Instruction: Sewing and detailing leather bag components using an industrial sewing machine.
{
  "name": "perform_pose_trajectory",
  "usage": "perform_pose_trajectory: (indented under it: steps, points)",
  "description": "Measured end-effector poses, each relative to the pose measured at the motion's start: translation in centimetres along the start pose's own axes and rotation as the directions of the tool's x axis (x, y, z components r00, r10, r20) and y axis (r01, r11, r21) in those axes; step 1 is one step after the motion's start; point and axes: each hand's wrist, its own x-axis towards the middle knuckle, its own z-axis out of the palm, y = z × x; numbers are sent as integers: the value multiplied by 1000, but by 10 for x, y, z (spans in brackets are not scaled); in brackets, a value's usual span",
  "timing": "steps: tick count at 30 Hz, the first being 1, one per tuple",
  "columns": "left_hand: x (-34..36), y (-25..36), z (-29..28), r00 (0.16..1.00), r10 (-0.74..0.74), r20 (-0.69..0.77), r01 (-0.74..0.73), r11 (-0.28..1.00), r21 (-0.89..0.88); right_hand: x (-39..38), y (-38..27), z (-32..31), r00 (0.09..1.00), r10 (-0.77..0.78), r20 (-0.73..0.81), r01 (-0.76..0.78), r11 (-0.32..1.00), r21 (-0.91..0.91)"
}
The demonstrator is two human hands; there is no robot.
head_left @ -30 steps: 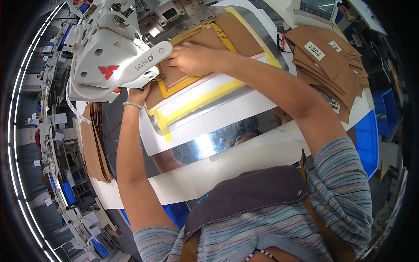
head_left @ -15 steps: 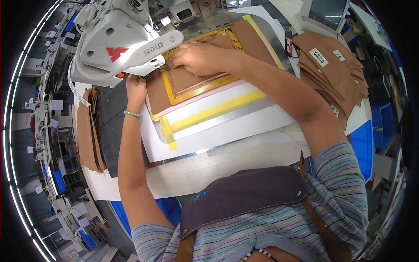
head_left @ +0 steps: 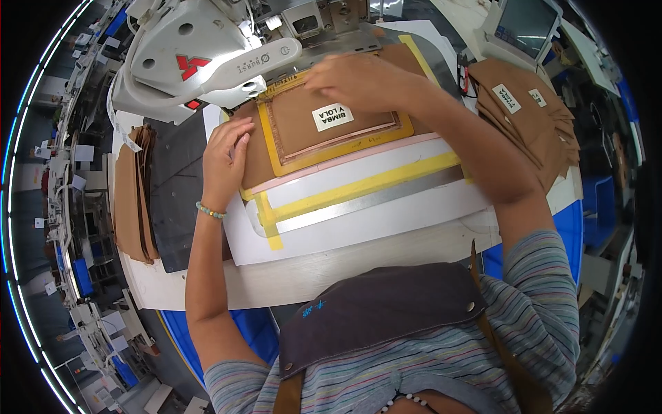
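Note:
A brown fabric piece (head_left: 296,130) lies on the work plate under a yellow rectangular frame (head_left: 289,168). Inside the frame, a white printed label (head_left: 332,117) rests on the brown cloth. My left hand (head_left: 226,155) is at the fabric's left edge beside the frame, its fingers stretched out with nothing in them. Over the far side of the frame hovers my right hand (head_left: 362,81), somewhat blurred by motion. Its fingers are loosely extended, and no held thing shows. The white sewing machine head (head_left: 207,69) stands just beyond my left hand.
Brown fabric pieces with white labels (head_left: 527,117) are piled at the right, near a screen (head_left: 527,27). More folded brown pieces (head_left: 134,200) lie at the left next to a dark sheet (head_left: 179,200). Yellow tape (head_left: 365,183) crosses the metal plate. Blue bins show below the table.
My right hand has lifted and moved right, uncovering the white label. My left hand has drawn back from beneath the machine head, its fingers now stretched out.

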Motion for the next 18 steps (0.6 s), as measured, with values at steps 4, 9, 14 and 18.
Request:
perform_pose_trajectory:
  steps: [4,9,14,18]
  points:
    - [-1,26,0,992,81,98,-85,995,45,-54,19,-25,987,159,13,-150,955,-254]
    - [11,53,24,962,185,199,-219,962,162,-94,25,8,988,-60,-140,-8,898,-441]
    - [13,58,39,950,192,246,-248,943,221,-92,18,21,990,42,-134,-94,908,-409]
    - [8,57,37,954,166,248,-230,940,253,-82,11,16,992,110,-61,-126,881,-456]
